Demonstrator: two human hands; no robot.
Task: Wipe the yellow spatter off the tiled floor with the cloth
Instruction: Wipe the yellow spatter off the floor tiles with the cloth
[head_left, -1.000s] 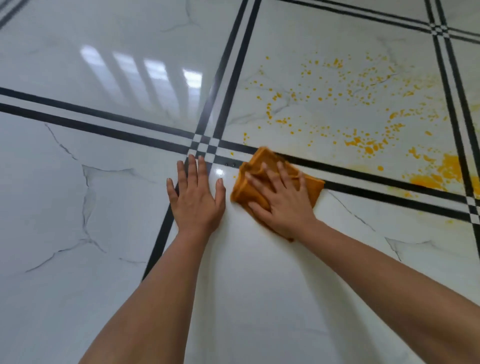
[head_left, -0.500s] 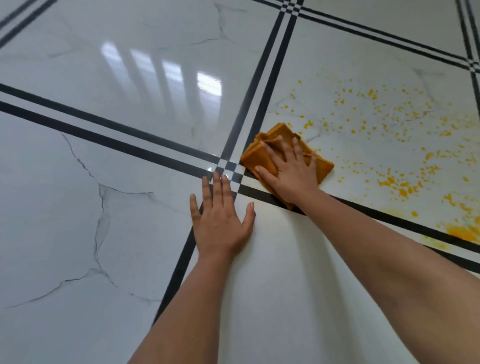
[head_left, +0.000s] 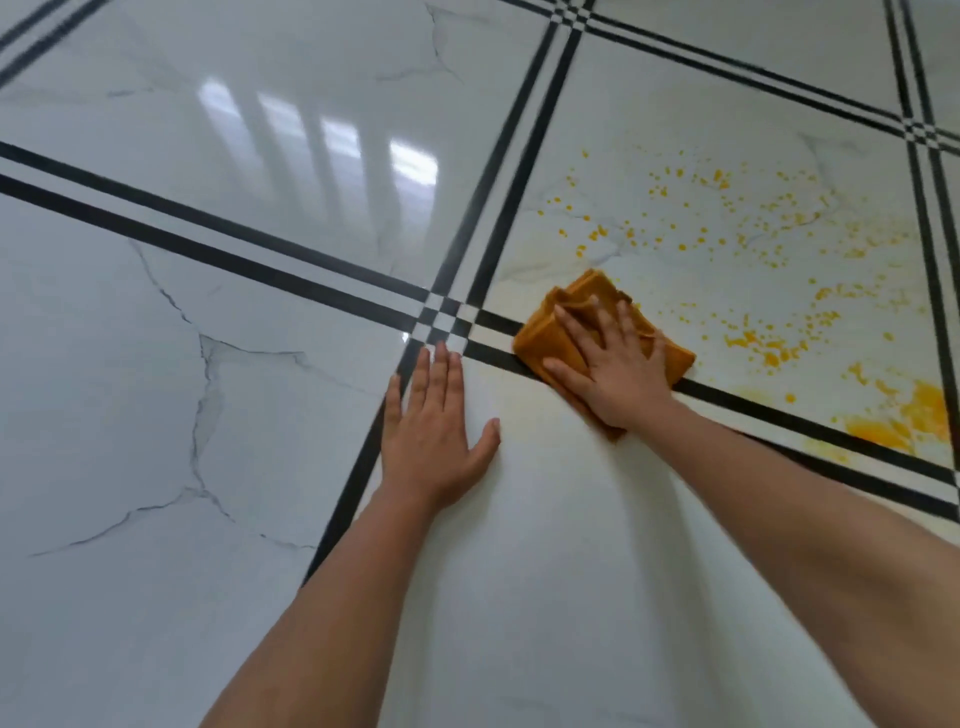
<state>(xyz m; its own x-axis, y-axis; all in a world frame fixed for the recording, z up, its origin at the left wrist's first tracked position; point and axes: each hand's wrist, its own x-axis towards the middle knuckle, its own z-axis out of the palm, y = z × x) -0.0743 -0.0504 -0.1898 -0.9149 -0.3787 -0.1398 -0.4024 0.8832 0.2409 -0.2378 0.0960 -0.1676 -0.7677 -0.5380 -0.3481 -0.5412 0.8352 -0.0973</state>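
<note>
A person's right hand (head_left: 618, 371) presses flat, fingers spread, on a folded orange cloth (head_left: 558, 340) lying across the black border stripes (head_left: 810, 423) of a glossy white marble-patterned tiled floor (head_left: 234, 415); the left hand (head_left: 434, 436) rests open-palmed on the tile just beside it, grasping nothing; yellow spatter (head_left: 769, 343) dots the tile beyond and to the right of the cloth, thickest near the right edge.

A single head-worn camera looks forward and down, close above the tiled floor (head_left: 156, 415). The left hand (head_left: 436, 441) and right hand (head_left: 618, 374) lie mid-frame.
</note>
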